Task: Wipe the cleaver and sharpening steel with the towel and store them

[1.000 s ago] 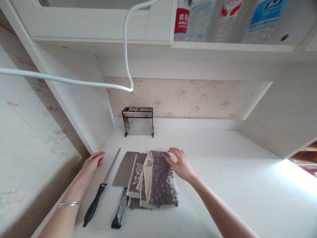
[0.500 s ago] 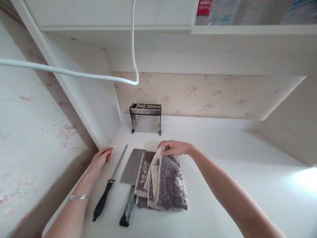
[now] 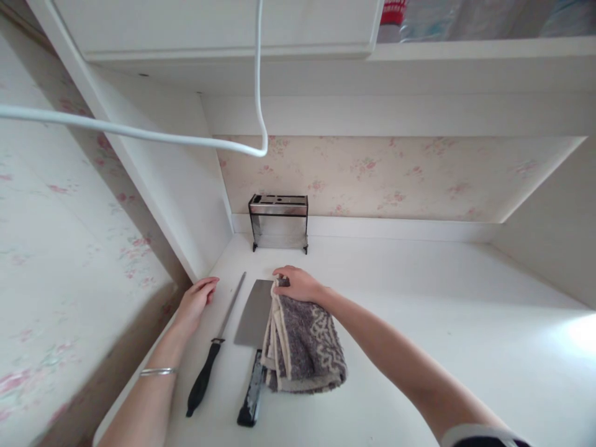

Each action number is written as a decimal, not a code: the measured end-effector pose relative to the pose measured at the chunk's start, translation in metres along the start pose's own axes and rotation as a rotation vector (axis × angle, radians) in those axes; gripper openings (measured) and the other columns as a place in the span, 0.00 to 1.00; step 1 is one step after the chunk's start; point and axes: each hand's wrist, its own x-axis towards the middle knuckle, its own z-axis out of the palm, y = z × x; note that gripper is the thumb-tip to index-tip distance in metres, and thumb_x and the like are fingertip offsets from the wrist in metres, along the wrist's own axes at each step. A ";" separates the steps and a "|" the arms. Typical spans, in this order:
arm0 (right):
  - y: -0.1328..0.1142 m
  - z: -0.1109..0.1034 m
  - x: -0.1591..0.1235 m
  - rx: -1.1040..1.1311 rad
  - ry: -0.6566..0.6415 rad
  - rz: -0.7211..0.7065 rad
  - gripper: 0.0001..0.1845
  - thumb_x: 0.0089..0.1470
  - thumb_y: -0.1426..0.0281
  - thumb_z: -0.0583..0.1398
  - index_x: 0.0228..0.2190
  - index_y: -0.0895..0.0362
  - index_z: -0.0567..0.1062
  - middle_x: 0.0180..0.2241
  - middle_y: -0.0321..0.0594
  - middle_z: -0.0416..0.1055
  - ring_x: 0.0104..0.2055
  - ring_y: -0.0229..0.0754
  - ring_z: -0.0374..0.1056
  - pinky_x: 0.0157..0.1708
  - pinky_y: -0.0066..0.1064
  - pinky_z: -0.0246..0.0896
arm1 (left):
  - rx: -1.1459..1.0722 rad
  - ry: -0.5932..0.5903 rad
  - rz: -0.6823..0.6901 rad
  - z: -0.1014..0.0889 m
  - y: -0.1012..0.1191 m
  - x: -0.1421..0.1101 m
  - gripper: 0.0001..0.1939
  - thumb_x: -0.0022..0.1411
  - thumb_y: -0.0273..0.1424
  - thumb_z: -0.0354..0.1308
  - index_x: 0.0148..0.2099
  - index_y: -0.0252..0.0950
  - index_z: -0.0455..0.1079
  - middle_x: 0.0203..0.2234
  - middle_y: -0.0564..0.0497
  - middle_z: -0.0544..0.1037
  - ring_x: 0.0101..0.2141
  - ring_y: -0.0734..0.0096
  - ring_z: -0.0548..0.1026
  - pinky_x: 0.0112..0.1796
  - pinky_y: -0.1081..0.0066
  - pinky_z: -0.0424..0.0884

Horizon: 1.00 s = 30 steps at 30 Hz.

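My right hand (image 3: 300, 285) pinches the top edge of a grey-brown and cream towel (image 3: 310, 341), folded in layers on the white counter. Under or right beside the towel's left side lies a cleaver (image 3: 254, 313), its wide blade pointing away and its worn black handle toward me; part of it is covered. Left of the cleaver is a sharpening steel (image 3: 203, 375) with a black handle and thin rod. My left hand (image 3: 198, 301) rests at the counter's left edge near the rod's tip, fingers curled together, with nothing visible in them.
A metal and clear knife block (image 3: 279, 223) stands at the back against the wall. A white cable (image 3: 186, 139) hangs across the upper left, close to the camera. Overhead is a white cabinet (image 3: 223, 31); a white side panel (image 3: 158, 149) borders the left.
My right hand has moved left with the towel's top edge, folding the upper layer over to the left. My left hand stays at the counter edge. The view has shifted slightly.
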 end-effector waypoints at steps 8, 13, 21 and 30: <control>-0.051 -0.003 -0.073 -0.391 -0.111 0.201 0.32 0.54 0.45 0.47 0.29 0.57 0.77 0.29 0.49 0.74 0.33 0.49 0.70 0.35 0.37 0.60 | 0.092 -0.009 0.023 -0.001 -0.002 0.000 0.19 0.45 0.40 0.61 0.38 0.34 0.73 0.20 0.56 0.68 0.20 0.78 0.61 0.24 0.75 0.56; -0.065 0.008 -0.094 -0.449 -0.255 0.182 0.33 0.57 0.51 0.43 0.32 0.60 0.79 0.33 0.56 0.75 0.35 0.54 0.72 0.33 0.38 0.61 | 0.118 0.009 0.053 0.000 -0.005 0.001 0.17 0.45 0.39 0.60 0.37 0.34 0.73 0.18 0.56 0.68 0.20 0.77 0.61 0.24 0.74 0.56; -0.078 -0.015 -0.081 -0.259 -0.157 0.081 0.29 0.61 0.56 0.42 0.27 0.54 0.77 0.30 0.44 0.76 0.33 0.46 0.72 0.31 0.30 0.57 | 0.096 -0.028 0.059 0.000 -0.001 -0.005 0.20 0.45 0.41 0.61 0.38 0.33 0.73 0.20 0.55 0.68 0.20 0.76 0.61 0.23 0.74 0.56; -0.080 0.027 -0.072 -0.237 -0.187 -0.089 0.26 0.62 0.59 0.43 0.28 0.57 0.75 0.32 0.43 0.76 0.35 0.43 0.71 0.34 0.29 0.58 | 0.118 -0.023 0.061 -0.003 -0.008 0.003 0.20 0.46 0.41 0.61 0.39 0.33 0.73 0.20 0.55 0.68 0.20 0.78 0.61 0.22 0.75 0.56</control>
